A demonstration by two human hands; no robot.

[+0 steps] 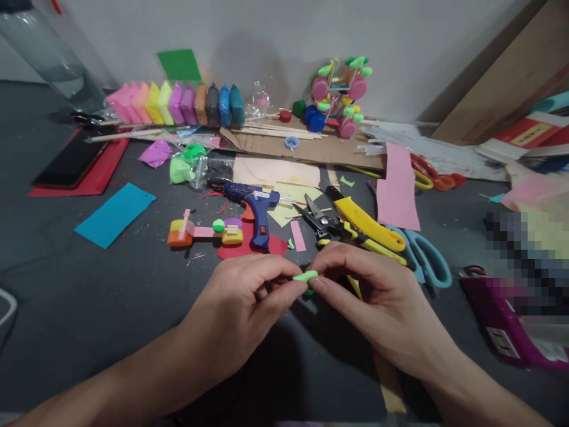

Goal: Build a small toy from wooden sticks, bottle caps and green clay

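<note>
My left hand [240,308] and my right hand [377,296] meet over the dark table, fingers pinched together on a small piece of green clay [304,276] held between their fingertips. Just beyond them lie a blue glue gun [255,207], yellow-handled pliers [355,228] and a small clay-and-stick model [204,231] in orange, yellow, pink and purple.
A row of coloured clay packs [178,104] and a clay-wheeled stick model [338,95] stand by the wall. Blue scissors [422,255], orange scissors [429,172], pink paper [396,190], blue paper [114,213], a phone [71,160] and cardboard [302,145] lie around.
</note>
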